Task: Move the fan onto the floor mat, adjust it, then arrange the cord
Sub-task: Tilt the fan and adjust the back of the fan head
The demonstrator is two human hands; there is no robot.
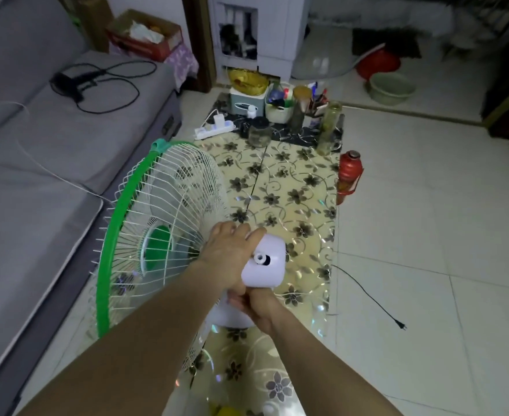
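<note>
Head view, the only one we have: fan (pixel 169 223) stands over the near half of the floor mat (pixel 301 181), cage facing left toward the grey sofa (pixel 37 175). The base is hidden under our arms, so we can't confirm it sits fully on the mat.

Our left hand (pixel 232 246) lies over the top of the white motor housing (pixel 266 262), fingers spread and wrapped across where it meets the rear cage. Our right hand (pixel 259 304) is closed around the neck just below the housing. Both are gripping the fan; neither is free.

Handling, as we judge it: plastic body, thin wire cage, so probably light but top-heavy and easy to tip. The cage wires will flex, so they're a poor hold. The housing and neck are the stiff parts, and the current grip suits a tilt adjustment. The smooth plastic could slip under a palm. The knob (pixel 260 258) on top of the housing is small; we'd keep off it.

The cord (pixel 364 291) runs black across the white tile to the right of the mat, with the plug (pixel 401 326) lying loose and unplugged. It's limp and will drag if the fan shifts. The power strip (pixel 214 129) sits at the mat's far left corner, well apart from the plug.
</note>
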